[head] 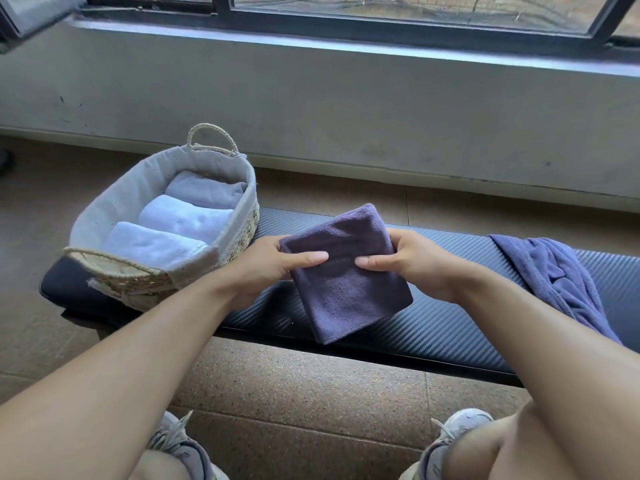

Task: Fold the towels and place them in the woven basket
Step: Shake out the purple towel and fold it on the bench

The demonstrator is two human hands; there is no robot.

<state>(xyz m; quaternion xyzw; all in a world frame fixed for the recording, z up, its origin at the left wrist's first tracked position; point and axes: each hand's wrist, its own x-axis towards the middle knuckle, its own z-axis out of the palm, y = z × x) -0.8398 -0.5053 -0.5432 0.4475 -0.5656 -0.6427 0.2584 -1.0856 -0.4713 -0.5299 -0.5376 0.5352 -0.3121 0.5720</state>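
Note:
A folded dark purple towel (346, 282) is held above the bench. My left hand (273, 261) grips its left edge, thumb on top. On the opposite edge my right hand (405, 261) grips the same way, and the two thumbs nearly meet across the cloth. The woven basket (239, 233) with a pale cloth lining stands at the bench's left end. Inside it lie three folded light towels (183, 220) in a row. A crumpled blue towel (557, 271) lies unfolded on the bench at the right.
The dark padded bench (443, 327) runs left to right before a low wall under a window. Speckled tiled floor lies between the bench and my knees and shoes at the bottom.

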